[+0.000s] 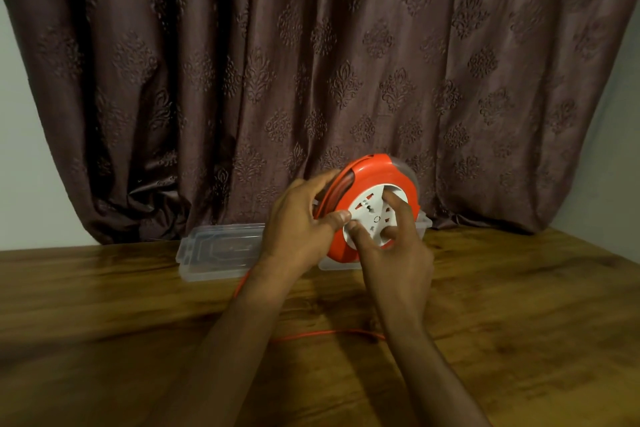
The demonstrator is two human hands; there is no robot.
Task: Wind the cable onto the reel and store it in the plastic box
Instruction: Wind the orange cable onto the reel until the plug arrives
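Both hands hold the reel (372, 204) just above the plastic box (425, 222): left hand (302, 222) grips its orange rim, right hand (393, 236) fingers curl into the white hub. Rigid, light plastic, probably; the cable (329, 333) looks limp and trails below.

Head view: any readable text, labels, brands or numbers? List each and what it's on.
None readable.
Reel: the white socket face shows red marks and a small red ring, too blurred to read as text.
Clear plastic box lid: moulded ridges only, no lettering visible.
Curtain: embossed pattern, no words.
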